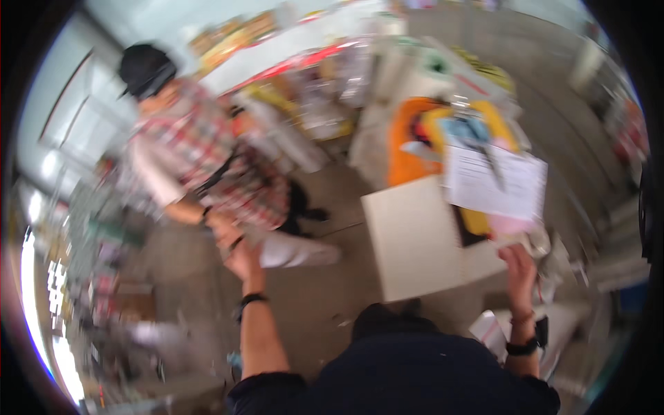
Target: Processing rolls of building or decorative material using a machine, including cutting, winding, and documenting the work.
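Observation:
My left hand [243,260] reaches forward on the left, its fingers closed and meeting a co-worker's hand [220,225]. A small dark thing [236,242] shows between the two hands, too blurred to name. My right hand [520,271] is at the right, its fingers partly curled beside the edge of a pale flat board [411,238]. Blur hides whether those fingers hold anything. Just beyond that hand lie white printed sheets [494,181] with a dark slim tool or pen [495,166] on them. Orange and yellow items [413,131] lie under and behind the sheets.
A co-worker in a checked apron [187,124] and dark cap stands at the left. A long white-topped table [290,43] with packages runs along the back. White rolls [299,249] project beside the co-worker. Cartons and bundles [131,301] crowd the left; concrete floor [311,304] lies between.

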The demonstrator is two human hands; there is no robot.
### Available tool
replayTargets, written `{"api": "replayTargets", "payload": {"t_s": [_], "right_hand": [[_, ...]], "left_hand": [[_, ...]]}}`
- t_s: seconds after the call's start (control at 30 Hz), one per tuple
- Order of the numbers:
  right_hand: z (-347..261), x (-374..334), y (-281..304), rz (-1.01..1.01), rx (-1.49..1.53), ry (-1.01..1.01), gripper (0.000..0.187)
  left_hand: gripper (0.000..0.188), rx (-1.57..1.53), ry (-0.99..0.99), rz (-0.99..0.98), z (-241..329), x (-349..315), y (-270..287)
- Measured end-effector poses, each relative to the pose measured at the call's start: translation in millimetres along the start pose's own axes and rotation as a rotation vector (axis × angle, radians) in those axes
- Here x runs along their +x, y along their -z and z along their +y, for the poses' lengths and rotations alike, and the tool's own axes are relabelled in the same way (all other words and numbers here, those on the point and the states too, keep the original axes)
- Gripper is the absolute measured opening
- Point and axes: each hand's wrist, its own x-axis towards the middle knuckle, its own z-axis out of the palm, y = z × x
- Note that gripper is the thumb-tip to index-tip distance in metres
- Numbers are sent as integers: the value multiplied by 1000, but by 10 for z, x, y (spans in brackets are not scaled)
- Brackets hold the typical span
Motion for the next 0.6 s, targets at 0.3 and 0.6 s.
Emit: {"api": "replayTargets", "payload": {"t_s": [0.3, 0.6], "right_hand": [[-212, 308, -248, -31, -140, 92, 14], [-780, 463, -952, 253, -248, 54, 10]], "left_hand": [[35, -262, -578, -121, 663, -551, 789], [28, -704, 146, -1969, -370, -1147, 1132]]}}
